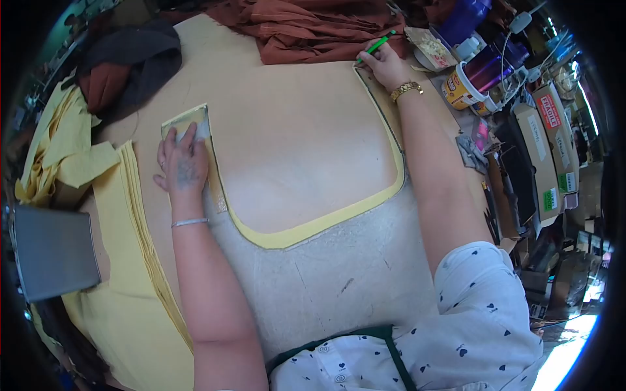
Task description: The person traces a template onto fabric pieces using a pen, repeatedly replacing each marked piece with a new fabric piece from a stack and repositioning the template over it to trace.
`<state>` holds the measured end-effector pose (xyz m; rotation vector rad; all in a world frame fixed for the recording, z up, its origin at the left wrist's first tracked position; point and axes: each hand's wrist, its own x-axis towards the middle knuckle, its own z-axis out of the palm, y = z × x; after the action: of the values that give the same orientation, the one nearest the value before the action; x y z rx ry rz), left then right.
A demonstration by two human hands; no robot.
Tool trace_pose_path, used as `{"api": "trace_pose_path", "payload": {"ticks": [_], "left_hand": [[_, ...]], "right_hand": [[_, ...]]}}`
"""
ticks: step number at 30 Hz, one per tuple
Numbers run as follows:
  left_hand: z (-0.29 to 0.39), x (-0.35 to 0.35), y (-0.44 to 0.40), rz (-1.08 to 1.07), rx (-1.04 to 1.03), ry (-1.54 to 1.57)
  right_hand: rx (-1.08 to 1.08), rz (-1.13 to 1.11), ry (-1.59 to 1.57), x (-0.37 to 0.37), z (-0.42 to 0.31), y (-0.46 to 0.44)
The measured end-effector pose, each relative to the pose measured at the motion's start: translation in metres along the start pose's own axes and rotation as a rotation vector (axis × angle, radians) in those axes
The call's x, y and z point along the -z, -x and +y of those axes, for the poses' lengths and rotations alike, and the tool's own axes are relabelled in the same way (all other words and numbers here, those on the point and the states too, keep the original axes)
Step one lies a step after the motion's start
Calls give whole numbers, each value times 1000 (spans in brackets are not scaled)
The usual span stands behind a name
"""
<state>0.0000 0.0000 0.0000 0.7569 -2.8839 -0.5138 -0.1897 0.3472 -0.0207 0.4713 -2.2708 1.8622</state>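
From my remote view, the U-shaped yellow strip (329, 219) lies curved across the middle of the frame on the tabletop (306, 130), its open side toward the top. My left hand (186, 163) rests palm-down on its left end, fingers slightly spread, gripping nothing. My right hand (389, 66), upper right, pinches a green pen (378, 44), its lower tip beside the strip's other end; I can't tell whether it touches.

I judge the lower bend the weak spot: neither hand is on it, so a sideways tug at either end could skew the curve. My right forearm runs close to the right side and might drag it. The rumpled brown cloth (313, 29) sits just beyond the pen and could snag my knuckles.
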Motion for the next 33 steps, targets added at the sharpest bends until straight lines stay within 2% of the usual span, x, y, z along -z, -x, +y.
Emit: {"api": "trace_pose_path", "payload": {"ticks": [2, 5, 6, 7, 9, 13, 16, 19, 20, 23, 25, 27, 30, 31, 33], "left_hand": [[-12, 3, 4, 47, -21, -11], [4, -17, 5, 163, -99, -33], [5, -25, 4, 316, -233, 20], [18, -26, 7, 306, -405, 82], [55, -34, 20, 282, -754, 203], [171, -58, 68, -95, -1005, 163], [215, -86, 72, -104, -969, 106], [223, -97, 76, -124, -950, 39], [222, -95, 78, -127, -950, 32], [221, -95, 76, -110, -948, 35], [222, -95, 76, -106, -947, 26], [222, -93, 76, -111, -945, -1], [222, -94, 78, -105, -951, 8], [223, -92, 78, -104, -952, -1], [223, -90, 80, -108, -947, -18]], "right_hand": [[-77, 238, -176, -15, -11, 10], [-103, 302, -84, 6, -2, 8], [-58, 332, -77, 1, 1, 6], [36, 296, -82, -1, 9, 3], [5, 274, 211, 2, 17, -2], [-43, 148, 265, -3, 11, 3], [60, 150, 312, -2, 10, 1], [-75, 302, 735, 24, -5, 7], [-50, 361, 614, 36, 3, 7], [-154, 307, 668, 19, -11, 10], [22, 120, 584, -3, -11, 7], [-45, 129, 612, 3, -17, 9], [-154, 475, 731, 32, -11, 13], [-127, 558, 752, 42, -1, 12], [-128, 537, 442, 58, 16, 15]]}}
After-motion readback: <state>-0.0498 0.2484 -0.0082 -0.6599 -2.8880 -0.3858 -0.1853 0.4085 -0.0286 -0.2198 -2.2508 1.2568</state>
